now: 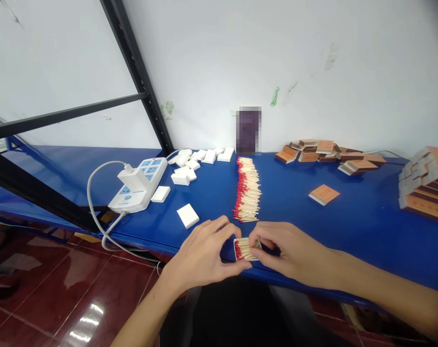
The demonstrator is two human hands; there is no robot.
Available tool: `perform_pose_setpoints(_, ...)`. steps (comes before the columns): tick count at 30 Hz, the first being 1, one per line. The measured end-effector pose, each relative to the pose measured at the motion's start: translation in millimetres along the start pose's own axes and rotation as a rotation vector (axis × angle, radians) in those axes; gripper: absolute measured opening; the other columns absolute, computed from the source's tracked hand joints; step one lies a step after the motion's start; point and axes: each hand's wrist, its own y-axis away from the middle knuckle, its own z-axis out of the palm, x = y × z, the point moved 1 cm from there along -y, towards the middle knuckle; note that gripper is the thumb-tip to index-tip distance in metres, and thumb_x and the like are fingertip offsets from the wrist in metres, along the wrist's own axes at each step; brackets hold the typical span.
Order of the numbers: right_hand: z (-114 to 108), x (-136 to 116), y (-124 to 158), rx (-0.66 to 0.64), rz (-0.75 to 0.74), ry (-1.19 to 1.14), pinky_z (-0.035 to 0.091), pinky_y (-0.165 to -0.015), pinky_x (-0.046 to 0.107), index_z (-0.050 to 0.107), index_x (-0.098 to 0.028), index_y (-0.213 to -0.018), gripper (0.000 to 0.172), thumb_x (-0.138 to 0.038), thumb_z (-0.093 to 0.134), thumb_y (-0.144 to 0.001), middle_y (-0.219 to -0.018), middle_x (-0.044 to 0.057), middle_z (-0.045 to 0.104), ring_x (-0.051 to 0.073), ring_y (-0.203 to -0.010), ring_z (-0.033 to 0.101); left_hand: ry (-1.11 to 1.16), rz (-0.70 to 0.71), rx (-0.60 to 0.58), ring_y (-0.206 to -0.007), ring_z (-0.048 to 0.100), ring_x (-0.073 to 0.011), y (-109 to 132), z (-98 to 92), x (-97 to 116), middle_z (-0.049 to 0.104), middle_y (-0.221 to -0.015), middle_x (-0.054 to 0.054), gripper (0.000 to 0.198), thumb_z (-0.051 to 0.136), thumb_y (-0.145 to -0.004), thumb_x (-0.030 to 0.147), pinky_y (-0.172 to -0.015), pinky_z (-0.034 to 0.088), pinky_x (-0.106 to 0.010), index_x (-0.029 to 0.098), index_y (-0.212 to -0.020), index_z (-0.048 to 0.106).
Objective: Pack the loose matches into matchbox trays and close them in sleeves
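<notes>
Near the front edge of the blue table, a small white matchbox tray [235, 252] lies with red-tipped matches [244, 249] in it, heads to the left. My left hand [206, 253] holds the tray, its index finger on the far side and thumb on the near side. The fingers of my right hand [291, 253] are closed at the tray's right end, over the wooden ends of the matches; they partly hide them. Just beyond the tray stretches a long row of loose matches [248, 190], red heads on the left.
White trays [188, 216] lie scattered on the left, beside a white power strip [139, 185] with a cable. Orange matchbox sleeves [324, 194] lie at the back right, with a stack of them [426, 185] at far right. A black rack post [139, 72] rises left. A blurred dark rectangle [248, 130] stands against the wall.
</notes>
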Motion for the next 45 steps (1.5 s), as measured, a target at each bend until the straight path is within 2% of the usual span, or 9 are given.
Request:
perform_pose_setpoints(14,-3,1,-3,0.021,-0.065,-0.027,0.032,-0.056,0.024,0.058,-0.019,-0.078,0.012,-0.019,0.057,-0.09,-0.067,-0.005,0.047,0.01,-0.058,0.042,0.044,0.173,0.086,-0.104,0.064,-0.0233,5,4.9,-2,0.069,-0.112,-0.004,0.036,0.073,-0.083,0.033,-0.099,0.046,-0.037,0.022,-0.115,0.061)
perform_pose_setpoints(20,-3,3,-4,0.057,-0.054,-0.014,0.032,-0.057,0.025,0.052,-0.02,-0.079,0.012,-0.017,0.053,-0.091,-0.069,-0.005,0.044,0.011,-0.059,0.04,0.085,0.236,0.051,-0.097,0.062,-0.0201,5,-0.8,0,0.068,-0.109,-0.004,0.023,0.062,-0.085,0.018,-0.09,0.048,-0.033,0.02,-0.107,0.059)
perform_pose_setpoints(29,-2,3,-3,0.111,-0.006,0.038,0.032,-0.055,0.024,0.053,-0.021,-0.083,0.012,-0.019,0.05,-0.094,-0.067,-0.005,0.045,0.011,-0.057,0.041,0.097,0.259,0.02,-0.094,0.062,-0.0173,6,-0.3,-5,0.067,-0.112,-0.002,0.011,0.066,-0.091,0.027,-0.09,0.046,-0.033,0.023,-0.102,0.066)
perform_pose_setpoints(33,-25,18,3,0.214,-0.057,0.368,0.038,-0.069,0.032,0.059,-0.021,-0.089,0.017,-0.026,0.045,-0.096,-0.073,0.001,0.059,0.016,-0.063,0.05,0.115,0.192,0.033,-0.101,0.062,-0.0183,5,-0.2,-5,0.068,-0.111,-0.001,0.022,0.068,-0.091,0.028,-0.095,0.046,-0.032,0.023,-0.111,0.062)
perform_pose_setpoints(36,-60,48,13,0.239,0.178,0.769,0.039,-0.075,0.042,0.063,-0.018,-0.095,0.023,-0.031,0.044,-0.094,-0.056,0.002,0.054,0.022,-0.058,0.051,0.107,0.144,0.04,-0.104,0.061,-0.0187,4,-0.3,-6,0.067,-0.114,-0.002,0.023,0.065,-0.094,0.031,-0.092,0.048,-0.031,0.022,-0.115,0.06)
perform_pose_setpoints(38,-83,74,24,0.148,0.405,0.79,0.042,-0.071,0.04,0.06,-0.016,-0.113,0.031,-0.03,0.04,-0.095,-0.071,0.008,0.064,0.026,-0.066,0.06,0.082,0.166,0.039,-0.105,0.061,-0.0183,4,-0.1,-7,0.066,-0.117,-0.003,0.016,0.059,-0.099,0.031,-0.092,0.048,-0.031,0.023,-0.113,0.062)
perform_pose_setpoints(40,-99,97,36,0.132,0.431,0.785,0.047,-0.075,0.041,0.058,-0.014,-0.122,0.038,-0.032,0.041,-0.093,-0.107,0.018,0.065,0.031,-0.087,0.066,0.041,0.204,0.045,-0.104,0.061,-0.0179,4,0.6,-7,0.064,-0.12,-0.003,0.018,0.052,-0.103,0.029,-0.092,0.048,-0.031,0.025,-0.116,0.064)
perform_pose_setpoints(42,-108,115,46,0.111,0.438,0.781,0.049,-0.081,0.046,0.056,-0.016,-0.131,0.047,-0.028,0.046,-0.086,-0.135,0.021,0.054,0.037,-0.106,0.063,0.0,0.229,0.053,-0.103,0.061,-0.0179,4,1.5,-7,0.063,-0.122,-0.004,0.023,0.048,-0.105,0.028,-0.091,0.048,-0.032,0.027,-0.12,0.065)
perform_pose_setpoints(45,-108,125,51,0.002,0.439,0.665,0.05,-0.084,0.046,0.054,-0.016,-0.136,0.058,-0.017,0.047,-0.079,-0.142,0.019,0.052,0.037,-0.112,0.062,-0.033,0.241,0.06,-0.1,0.062,-0.0183,4,2.4,-7,0.063,-0.121,-0.005,0.024,0.049,-0.104,0.03,-0.089,0.049,-0.032,0.027,-0.12,0.066)
